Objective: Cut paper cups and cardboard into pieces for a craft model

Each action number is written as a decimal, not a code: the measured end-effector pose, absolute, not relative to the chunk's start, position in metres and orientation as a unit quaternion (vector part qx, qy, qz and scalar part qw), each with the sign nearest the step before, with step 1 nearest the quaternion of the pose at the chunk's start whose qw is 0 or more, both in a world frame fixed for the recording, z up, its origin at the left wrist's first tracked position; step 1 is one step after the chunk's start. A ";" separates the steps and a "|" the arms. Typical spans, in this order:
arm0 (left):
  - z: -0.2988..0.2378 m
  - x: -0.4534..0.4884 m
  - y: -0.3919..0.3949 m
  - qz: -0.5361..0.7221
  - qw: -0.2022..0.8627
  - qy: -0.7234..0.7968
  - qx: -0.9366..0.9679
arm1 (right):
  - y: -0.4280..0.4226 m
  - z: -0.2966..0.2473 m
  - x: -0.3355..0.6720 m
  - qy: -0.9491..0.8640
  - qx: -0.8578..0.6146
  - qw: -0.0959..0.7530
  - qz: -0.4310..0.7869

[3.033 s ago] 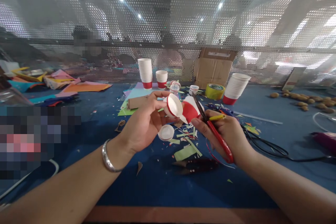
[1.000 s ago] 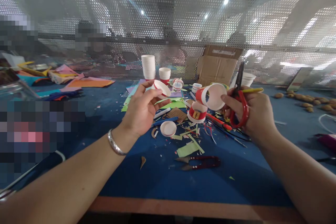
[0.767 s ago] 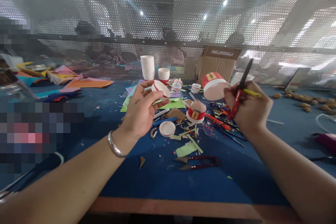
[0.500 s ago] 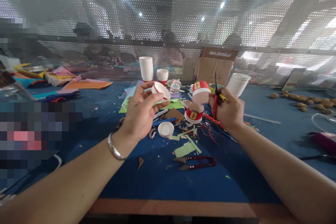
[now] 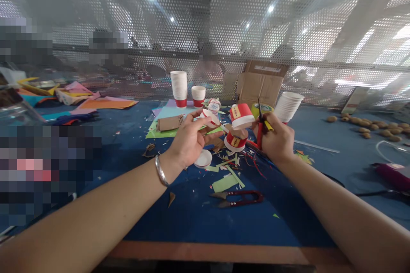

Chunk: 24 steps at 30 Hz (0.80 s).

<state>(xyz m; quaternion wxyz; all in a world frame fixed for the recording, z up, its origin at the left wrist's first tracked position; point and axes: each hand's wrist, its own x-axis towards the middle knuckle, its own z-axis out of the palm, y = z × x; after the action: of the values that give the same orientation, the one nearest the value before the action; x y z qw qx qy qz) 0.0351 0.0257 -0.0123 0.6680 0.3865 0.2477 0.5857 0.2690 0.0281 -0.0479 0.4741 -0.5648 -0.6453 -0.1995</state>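
Head view: our left hand (image 5: 190,136) has its grip pinched around a small white cup base (image 5: 211,116), red-edged, tilted, raised over the table (image 5: 288,226). Our right hand (image 5: 278,136) grips red-handled scissors (image 5: 259,134) plus a yellow stick (image 5: 267,125); its fingertips also appear to hold a red cup section (image 5: 242,113), beside the cup base but apart.

Handling, our read: cup base is very light, thin coated paper, a bit slick. Bottom edge should be stiff, wall soft. We take it by the edge, thumb against fingers, light pressure; squeeze hard and it goes oval. Red cup section likely floppier if bottomless; we take it by the white rim. Scissors are the heavy, rigid item: hold by the loops.

Hard to make out: our fingers cover part of the cup base. Palm hides much of the loops, so we can't tell if the blades are parted. Yellow stick's other end is lost in the hand. Second red cup section (image 5: 235,143), just below, is partly overlapped. White cup bottom (image 5: 205,159) is partly behind our left hand. Further out, the purple thing (image 5: 392,175) is cut off at frame edge; shapes past the mesh screen (image 5: 179,21) are too blurred to read.
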 end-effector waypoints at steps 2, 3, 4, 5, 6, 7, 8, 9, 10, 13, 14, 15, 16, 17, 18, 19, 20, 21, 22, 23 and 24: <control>-0.012 0.040 0.028 0.568 0.686 0.257 0.375 | 0.027 -0.049 0.269 -0.647 -0.561 0.477 -0.195; -0.012 0.043 0.029 0.559 0.694 0.258 0.373 | 0.027 -0.049 0.269 -0.648 -0.560 0.479 -0.193; -0.012 0.046 0.029 0.551 0.701 0.258 0.371 | 0.027 -0.050 0.268 -0.647 -0.559 0.482 -0.191; -0.011 0.049 0.029 0.544 0.708 0.256 0.371 | 0.026 -0.050 0.268 -0.647 -0.559 0.484 -0.188; -0.009 0.051 0.029 0.539 0.713 0.253 0.370 | 0.026 -0.050 0.267 -0.648 -0.558 0.485 -0.184; -0.008 0.054 0.030 0.536 0.717 0.250 0.369 | 0.025 -0.050 0.266 -0.650 -0.556 0.485 -0.180; -0.007 0.056 0.031 0.535 0.720 0.244 0.370 | 0.025 -0.050 0.265 -0.653 -0.555 0.484 -0.176; -0.005 0.058 0.032 0.538 0.719 0.236 0.371 | 0.024 -0.050 0.265 -0.656 -0.554 0.482 -0.173; -0.004 0.060 0.033 0.542 0.717 0.227 0.375 | 0.024 -0.050 0.264 -0.659 -0.553 0.480 -0.170; -0.004 0.063 0.037 0.557 0.700 0.215 0.392 | 0.024 -0.050 0.264 -0.667 -0.555 0.469 -0.164; -0.005 0.064 0.038 0.563 0.691 0.217 0.399 | 0.024 -0.050 0.264 -0.670 -0.556 0.464 -0.162; -0.006 0.065 0.039 0.568 0.682 0.220 0.405 | 0.024 -0.050 0.264 -0.674 -0.557 0.459 -0.159; -0.009 0.066 0.040 0.574 0.672 0.222 0.411 | 0.023 -0.050 0.265 -0.677 -0.558 0.453 -0.157; -0.011 0.067 0.041 0.580 0.664 0.222 0.417 | 0.023 -0.050 0.265 -0.681 -0.559 0.447 -0.155; -0.014 0.067 0.042 0.584 0.657 0.220 0.422 | 0.022 -0.049 0.265 -0.684 -0.561 0.441 -0.153; -0.017 0.068 0.043 0.588 0.652 0.216 0.428 | 0.021 -0.049 0.265 -0.686 -0.563 0.435 -0.151; -0.020 0.069 0.045 0.592 0.647 0.212 0.432 | 0.019 -0.048 0.265 -0.688 -0.566 0.429 -0.148; -0.022 0.070 0.046 0.595 0.643 0.206 0.436 | 0.018 -0.048 0.266 -0.690 -0.568 0.425 -0.145; -0.025 0.071 0.046 0.599 0.638 0.200 0.439 | 0.017 -0.047 0.266 -0.691 -0.570 0.421 -0.141; -0.027 0.072 0.046 0.603 0.636 0.194 0.442 | 0.016 -0.047 0.267 -0.692 -0.571 0.419 -0.137; -0.028 0.073 0.046 0.604 0.634 0.190 0.444 | 0.015 -0.046 0.268 -0.693 -0.573 0.417 -0.133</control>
<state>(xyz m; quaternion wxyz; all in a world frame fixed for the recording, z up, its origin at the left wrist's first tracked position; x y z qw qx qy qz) 0.0734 0.0459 -0.0281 0.6340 0.4440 0.1898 0.6040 0.2683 0.0151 -0.0463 0.4172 -0.5727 -0.6929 -0.1334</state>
